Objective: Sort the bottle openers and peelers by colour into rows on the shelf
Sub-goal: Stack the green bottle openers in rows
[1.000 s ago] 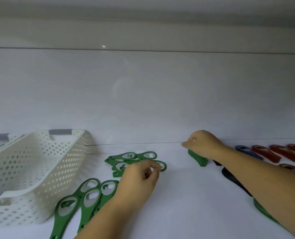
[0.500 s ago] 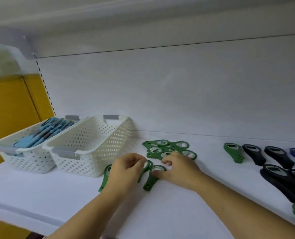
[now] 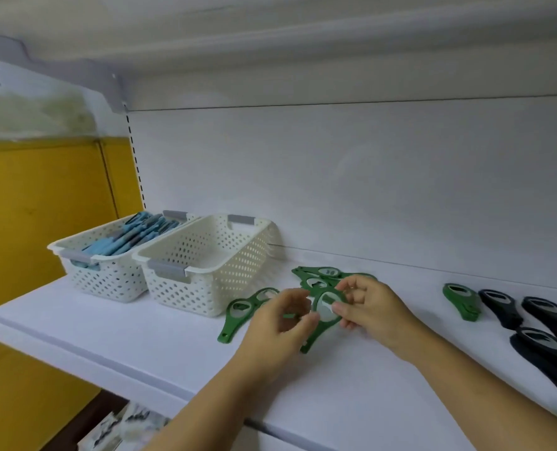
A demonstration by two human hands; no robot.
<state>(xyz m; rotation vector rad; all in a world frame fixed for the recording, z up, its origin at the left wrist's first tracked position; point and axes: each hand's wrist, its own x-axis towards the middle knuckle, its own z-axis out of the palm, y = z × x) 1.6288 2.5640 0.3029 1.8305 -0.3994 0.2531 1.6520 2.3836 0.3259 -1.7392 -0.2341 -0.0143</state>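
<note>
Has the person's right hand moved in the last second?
Yes. The right hand left the lone green opener and went left to the green pile beside the empty white basket, where it pinches a looped opener.

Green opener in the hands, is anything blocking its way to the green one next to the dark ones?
Nothing visible does. The left hand and right hand pinch the green opener; the shelf from there to the lone green opener is bare.
</note>
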